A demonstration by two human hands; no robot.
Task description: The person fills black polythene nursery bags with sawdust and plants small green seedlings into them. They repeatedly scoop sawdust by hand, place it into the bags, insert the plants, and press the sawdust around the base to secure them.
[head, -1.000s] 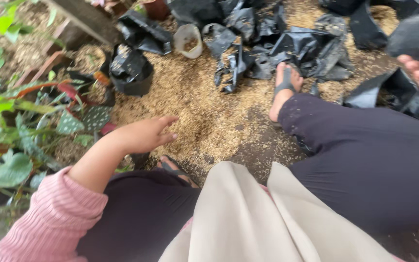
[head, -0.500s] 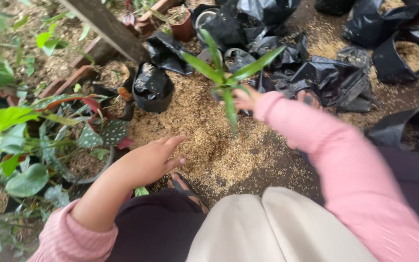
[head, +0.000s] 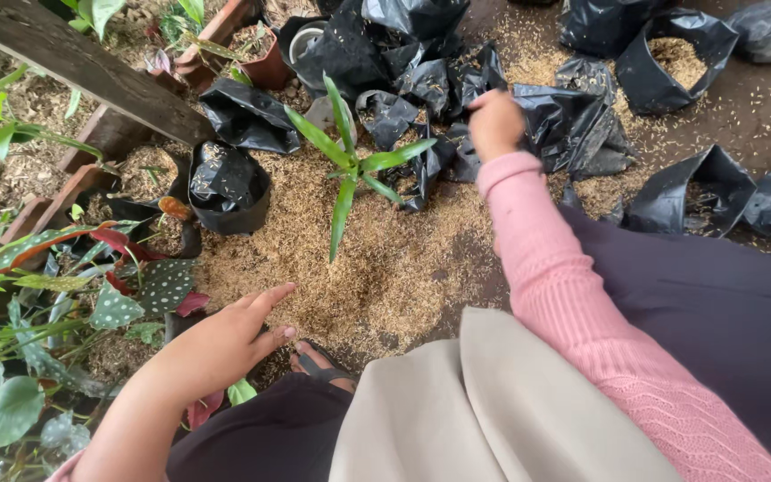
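My left hand (head: 225,344) hovers low over a spread of rice husk (head: 377,268), palm down, fingers apart, holding nothing. My right hand (head: 495,120), in a pink sleeve, reaches forward into a heap of crumpled black plastic grow bags (head: 421,80). Its fingers are curled under, and whether they grip a bag is hidden. A small green plant (head: 354,170) with long narrow leaves stands among the bags to the left of that hand, apart from it. A filled black bag (head: 229,187) stands at the husk's left edge.
Potted leafy plants (head: 64,295) crowd the left side under a slanted wooden beam (head: 82,67). More black bags (head: 662,62), some holding husk, lie at the back right. My sandalled foot (head: 319,366) and dark trousers fill the near ground.
My right hand has let go of the green plant and moved right onto the black bags. The left hand has stayed over the husk.
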